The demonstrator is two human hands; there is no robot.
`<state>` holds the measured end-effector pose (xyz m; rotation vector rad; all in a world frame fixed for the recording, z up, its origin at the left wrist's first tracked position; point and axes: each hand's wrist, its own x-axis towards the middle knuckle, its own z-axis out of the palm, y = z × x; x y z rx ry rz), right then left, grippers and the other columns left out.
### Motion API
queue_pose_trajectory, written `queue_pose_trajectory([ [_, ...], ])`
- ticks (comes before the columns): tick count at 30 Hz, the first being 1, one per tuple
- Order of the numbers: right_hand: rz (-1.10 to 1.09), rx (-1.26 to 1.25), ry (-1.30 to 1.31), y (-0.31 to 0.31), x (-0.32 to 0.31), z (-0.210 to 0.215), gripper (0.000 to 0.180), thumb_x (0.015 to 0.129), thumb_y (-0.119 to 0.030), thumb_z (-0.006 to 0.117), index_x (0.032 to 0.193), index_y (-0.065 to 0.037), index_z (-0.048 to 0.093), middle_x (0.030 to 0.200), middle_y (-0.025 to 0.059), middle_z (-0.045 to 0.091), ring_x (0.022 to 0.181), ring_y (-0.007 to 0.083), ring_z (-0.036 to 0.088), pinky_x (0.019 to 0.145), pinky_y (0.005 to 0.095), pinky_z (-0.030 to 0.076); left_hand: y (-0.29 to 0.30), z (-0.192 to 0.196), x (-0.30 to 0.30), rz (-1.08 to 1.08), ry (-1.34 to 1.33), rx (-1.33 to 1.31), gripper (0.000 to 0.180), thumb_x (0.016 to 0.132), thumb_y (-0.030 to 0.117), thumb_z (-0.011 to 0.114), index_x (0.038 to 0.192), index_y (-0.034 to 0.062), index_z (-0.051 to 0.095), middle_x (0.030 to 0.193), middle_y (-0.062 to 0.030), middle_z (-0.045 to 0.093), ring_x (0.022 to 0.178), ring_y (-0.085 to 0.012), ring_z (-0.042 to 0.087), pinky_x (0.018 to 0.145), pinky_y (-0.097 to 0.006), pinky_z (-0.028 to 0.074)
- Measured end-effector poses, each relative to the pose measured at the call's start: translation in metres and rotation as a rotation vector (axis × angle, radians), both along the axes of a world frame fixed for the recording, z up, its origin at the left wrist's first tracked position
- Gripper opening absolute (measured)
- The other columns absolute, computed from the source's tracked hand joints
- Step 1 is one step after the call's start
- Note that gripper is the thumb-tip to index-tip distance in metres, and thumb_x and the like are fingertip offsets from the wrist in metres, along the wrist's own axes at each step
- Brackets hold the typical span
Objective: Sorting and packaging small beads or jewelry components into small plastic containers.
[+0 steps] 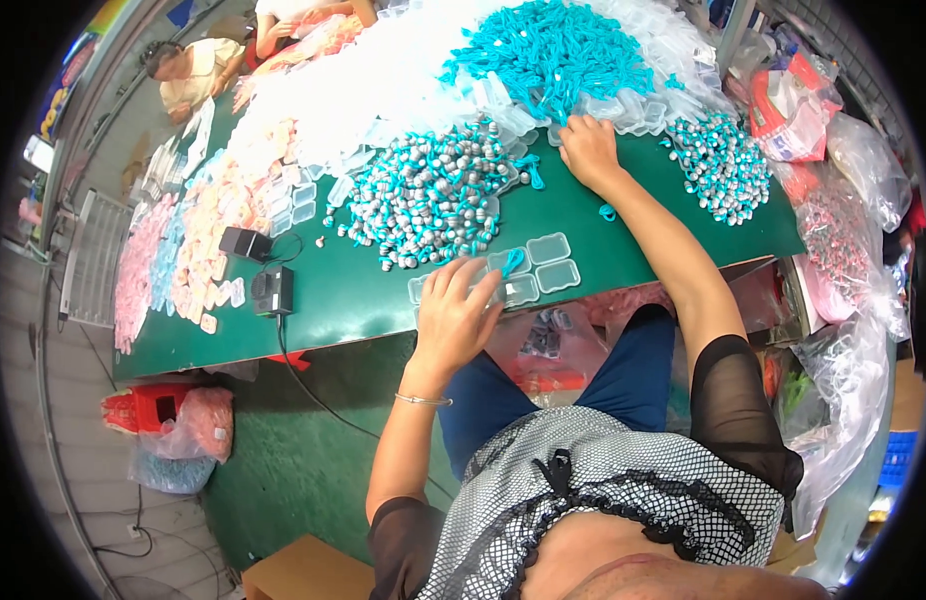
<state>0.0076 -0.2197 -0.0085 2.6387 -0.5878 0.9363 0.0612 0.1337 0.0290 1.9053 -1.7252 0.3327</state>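
My left hand [453, 310] hovers over small clear plastic cases [557, 276] laid in rows at the table's near edge. Its fingers are stretched and slightly apart, and nothing shows between them. A teal cord loop [512, 262] lies on the cases just beyond those fingers. Farther off, my right hand [589, 152] reaches to the near edge of a large heap of teal cord pieces [553, 60]. Its fingers bend together with their tips at the teal pieces; what they grip is hidden. Between the hands sits a pile of grey-and-white striped beads with teal cords [423, 195].
Another pile of striped beads [721, 168] lies at the right. Many clear cases [638, 112] surround the teal heap. Two black boxes with a cable [273, 290] stand at the left edge. Pink pieces [148, 265] lie far left. Plastic bags [848, 210] hang at right. Co-workers [198, 75] sit beyond.
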Motion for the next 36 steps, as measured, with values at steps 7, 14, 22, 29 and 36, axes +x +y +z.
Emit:
queue_pose_trajectory([
  [7, 0.179, 0.021, -0.107, 0.028, -0.047, 0.026, 0.014, 0.07, -0.016, 0.071, 0.082, -0.012, 0.064, 0.086, 0.0023, 0.057, 0.088, 0.0214, 0.057, 0.083, 0.0436, 0.037, -0.073, 0.006, 0.005, -0.091, 1.128, -0.079, 0.04, 0.088, 0.016, 0.068, 0.125, 0.0048, 0.057, 0.118, -0.0124, 0.062, 0.1, -0.0232, 0.064, 0.08, -0.033, 0.054],
  [14, 0.271, 0.104, -0.157, 0.078, -0.102, 0.034, 0.022, 0.069, -0.013, 0.071, 0.09, -0.012, 0.065, 0.089, 0.003, 0.059, 0.088, 0.0218, 0.058, 0.085, 0.0407, 0.038, -0.172, 0.008, -0.024, -0.001, 2.167, -0.092, 0.052, 0.094, 0.014, 0.058, 0.141, 0.0083, 0.036, 0.118, -0.016, 0.056, 0.1, -0.0319, 0.062, 0.079, -0.041, 0.055],
  [22, 0.4, 0.261, -0.227, 0.085, -0.145, 0.033, 0.025, 0.072, -0.002, 0.069, 0.096, -0.008, 0.066, 0.096, 0.0069, 0.059, 0.097, 0.0268, 0.058, 0.081, 0.0387, 0.047, -0.182, -0.015, -0.031, -0.168, 2.016, 0.008, 0.044, 0.089, 0.008, 0.064, 0.13, 0.0117, 0.046, 0.105, -0.0092, 0.062, 0.081, -0.0216, 0.064, 0.061, -0.03, 0.052],
  [29, 0.5, 0.507, -0.212, 0.067, -0.172, 0.051, 0.039, 0.076, 0.006, 0.059, 0.111, -0.009, 0.065, 0.118, 0.0094, 0.059, 0.106, 0.0305, 0.057, 0.088, 0.0392, 0.049, -0.167, 0.0, -0.041, -0.242, 1.717, 0.15, 0.04, 0.085, 0.016, 0.07, 0.122, 0.012, 0.056, 0.097, -0.0002, 0.066, 0.082, -0.0094, 0.062, 0.061, -0.022, 0.045],
  [36, 0.525, 0.254, -0.085, 0.065, -0.181, 0.047, 0.032, 0.075, 0.0, 0.065, 0.105, -0.011, 0.065, 0.117, 0.0066, 0.063, 0.107, 0.0279, 0.059, 0.087, 0.0396, 0.048, -0.164, 0.0, -0.036, -0.265, 1.647, 0.236, 0.039, 0.085, 0.013, 0.065, 0.124, 0.0104, 0.058, 0.098, 0.0, 0.065, 0.083, -0.008, 0.06, 0.062, -0.022, 0.043],
])
